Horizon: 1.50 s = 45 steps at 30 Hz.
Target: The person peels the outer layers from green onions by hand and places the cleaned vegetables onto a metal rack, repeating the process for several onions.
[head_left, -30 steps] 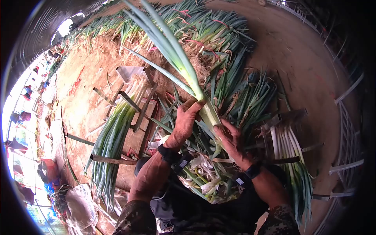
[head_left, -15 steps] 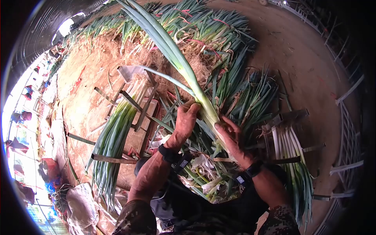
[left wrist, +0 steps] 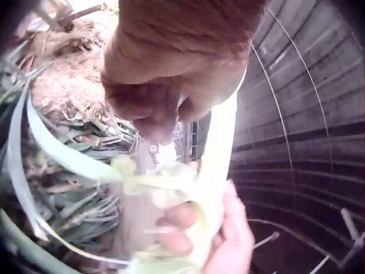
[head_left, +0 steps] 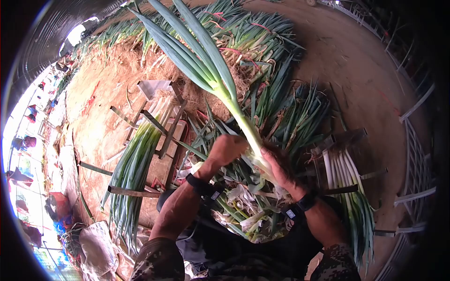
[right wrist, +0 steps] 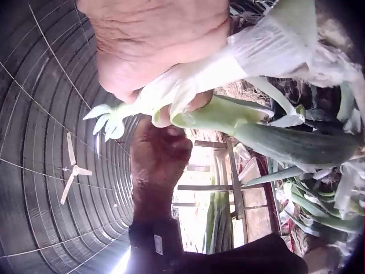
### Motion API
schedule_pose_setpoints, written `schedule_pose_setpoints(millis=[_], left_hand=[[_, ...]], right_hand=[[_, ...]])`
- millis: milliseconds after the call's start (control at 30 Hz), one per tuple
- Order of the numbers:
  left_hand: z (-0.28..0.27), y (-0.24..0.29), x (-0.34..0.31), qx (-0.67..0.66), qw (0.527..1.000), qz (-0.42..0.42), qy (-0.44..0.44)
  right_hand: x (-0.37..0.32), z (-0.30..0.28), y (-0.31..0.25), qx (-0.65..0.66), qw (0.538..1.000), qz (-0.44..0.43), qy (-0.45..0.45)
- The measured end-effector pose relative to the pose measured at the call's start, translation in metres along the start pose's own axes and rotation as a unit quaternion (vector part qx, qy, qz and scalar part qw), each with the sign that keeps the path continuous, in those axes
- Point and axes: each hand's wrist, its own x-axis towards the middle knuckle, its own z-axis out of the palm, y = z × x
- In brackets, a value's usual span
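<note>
A large green onion (head_left: 246,124) slants across the head view, its long green leaves fanned toward the upper left. My right hand (head_left: 280,165) grips its pale lower stalk, thumb along the near side. Just left of the stalk my left hand (head_left: 228,149) is blurred, its fingers curled with nothing visible between them. In the left wrist view those curled fingers hang beside the white stalk (left wrist: 219,142). A peeled outer leaf (right wrist: 285,144) bends away from the stalk below my right hand, its torn sheath still at the fingers.
On the left a metal rack (head_left: 166,133) holds a bunch of green onions (head_left: 133,164); another bunch (head_left: 351,187) lies on a stand at the right. Peeled scraps (head_left: 246,206) heap between the knees. Ahead lies a long pile of untrimmed green onions (head_left: 262,37), some tied with red strips.
The left hand has left its pinch on the stalk and moved down. An outer leaf that stuck out left is stripped downward, and the onion's leaves have turned and spread.
</note>
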Motion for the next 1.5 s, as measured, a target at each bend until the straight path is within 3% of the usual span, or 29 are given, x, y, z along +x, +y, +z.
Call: schedule_pose_setpoints(millis=[33, 67, 167, 200, 333, 567, 700, 900, 967, 1000, 1033, 1100, 1233, 1300, 1333, 1367, 1433, 1500], left_hand=[[-0.002, 0.010, -0.002, -0.034, 0.997, 0.022, 0.073], [-0.004, 0.017, 0.000, -0.164, 0.978, 0.011, 0.132], [-0.002, 0.032, -0.004, -0.356, 0.930, 0.031, 0.083], [-0.006, 0.024, 0.002, -0.356, 0.934, 0.009, 0.033], [0.001, 0.018, 0.006, -0.422, 0.906, 0.031, 0.027], [-0.008, 0.025, -0.001, -0.385, 0.923, 0.015, 0.013], [-0.011, 0.029, 0.002, -0.312, 0.932, 0.019, 0.181], [0.007, 0.018, 0.008, -0.258, 0.943, 0.034, 0.210], [0.020, 0.004, 0.008, -0.257, 0.953, 0.071, 0.146], [0.029, 0.002, 0.009, -0.208, 0.966, 0.017, 0.154], [0.033, -0.001, 0.007, -0.217, 0.964, 0.042, 0.150], [0.022, 0.010, 0.003, -0.247, 0.963, 0.014, 0.103], [0.014, 0.015, 0.003, -0.356, 0.932, 0.003, 0.068], [0.013, 0.020, -0.001, -0.371, 0.928, -0.010, 0.044], [0.011, 0.022, -0.005, -0.266, 0.964, 0.006, 0.018], [0.010, 0.026, -0.009, -0.159, 0.987, 0.022, -0.010], [0.008, 0.036, -0.020, -0.098, 0.991, -0.006, -0.086], [0.006, 0.037, -0.025, -0.012, 0.988, -0.028, -0.154]], right_hand=[[-0.001, -0.002, 0.004, -0.015, 1.000, -0.009, 0.004], [0.000, -0.003, 0.004, -0.029, 0.999, -0.020, 0.008], [0.001, 0.003, 0.014, -0.002, 0.999, -0.025, 0.023], [0.001, 0.004, 0.016, -0.014, 0.999, -0.022, 0.020], [0.002, 0.009, 0.011, -0.011, 0.999, -0.043, 0.017], [0.010, 0.007, 0.020, 0.051, 0.997, -0.046, 0.023], [0.005, 0.011, 0.012, 0.005, 0.998, -0.056, 0.040], [0.006, 0.010, 0.025, -0.091, 0.989, -0.108, 0.042], [0.003, 0.014, 0.026, -0.102, 0.988, -0.113, 0.040], [0.001, 0.017, 0.020, -0.068, 0.990, -0.117, 0.036], [0.002, 0.017, 0.020, -0.043, 0.993, -0.102, 0.027], [0.002, 0.014, 0.021, 0.008, 0.997, -0.073, 0.013], [0.006, 0.010, 0.026, 0.048, 0.998, -0.029, 0.015], [0.009, 0.007, 0.029, 0.043, 0.998, -0.048, 0.026], [0.011, 0.005, 0.030, 0.040, 0.997, -0.057, 0.032], [0.015, -0.002, 0.032, -0.078, 0.987, -0.136, 0.021], [0.021, -0.019, 0.032, -0.308, 0.908, -0.284, 0.000], [0.017, -0.012, 0.017, -0.172, 0.968, -0.180, 0.023]])
